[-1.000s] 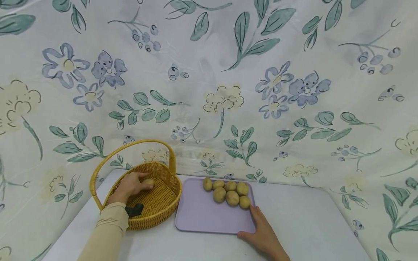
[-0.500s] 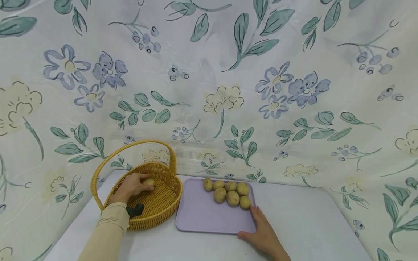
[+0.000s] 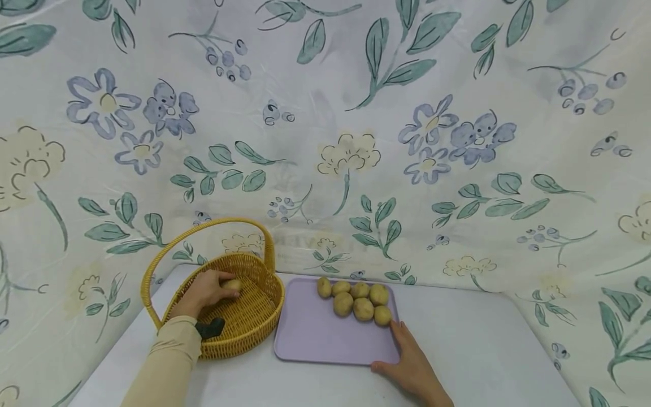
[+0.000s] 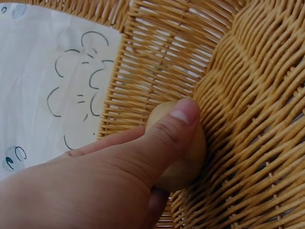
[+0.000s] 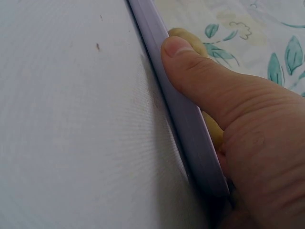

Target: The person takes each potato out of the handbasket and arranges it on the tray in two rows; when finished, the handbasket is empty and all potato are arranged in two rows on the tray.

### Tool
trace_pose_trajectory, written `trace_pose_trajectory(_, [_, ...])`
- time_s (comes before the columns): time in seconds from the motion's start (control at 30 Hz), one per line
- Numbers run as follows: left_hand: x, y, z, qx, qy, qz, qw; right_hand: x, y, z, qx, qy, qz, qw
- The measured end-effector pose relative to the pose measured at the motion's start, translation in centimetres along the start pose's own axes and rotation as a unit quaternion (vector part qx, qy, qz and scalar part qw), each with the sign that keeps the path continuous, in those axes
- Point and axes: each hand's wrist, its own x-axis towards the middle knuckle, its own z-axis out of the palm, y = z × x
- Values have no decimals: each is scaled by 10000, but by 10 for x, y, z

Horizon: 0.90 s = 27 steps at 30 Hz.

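Inside the yellow wicker basket [image 3: 244, 342], my left hand [image 3: 205, 291] holds a potato [image 3: 232, 284] between thumb and fingers, close to the woven floor. The left wrist view shows the thumb [image 4: 183, 114] across the potato [image 4: 183, 176], with the other fingers mostly hidden. Several potatoes [image 3: 363, 309] lie grouped at the back right of a lilac tray [image 3: 325, 342]. My right hand [image 3: 409, 362] spans the tray's front right corner, thumb at the front rim and straight fingers along the right side. In the right wrist view the thumb [image 5: 190, 67] touches the tray's rim [image 5: 183, 114].
The basket's tall arched handle [image 3: 203, 226] rises over my left forearm. Basket and tray stand side by side on a white table [image 3: 473, 339]. A floral cloth [image 3: 305, 141] hangs behind and along both sides.
Nearly everything stays the same. The left hand keeps its hold on the potato in the basket, and the right hand stays at the tray's corner; the view shifts only very slightly.
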Motion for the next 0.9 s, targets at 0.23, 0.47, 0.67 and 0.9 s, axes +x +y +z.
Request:
trace_pose_trajectory(0.23, [-2,3,0,-79,79,-37,9999,1,4,1,-1,10,29,10000])
trace_pose_trajectory(0.47, [-1,3,0,-84,230,-5,9997,1,4,0,-15,14,-15,10000])
trace_pose_trajectory(0.67, [-2,5,-1,-10,288,11,9996,0,2,-2,-23,-22,-2,10000])
trace_pose_trajectory(0.9, [-4,11,-4,-4,360,42,9993,0,0,-1,50,-21,29,10000])
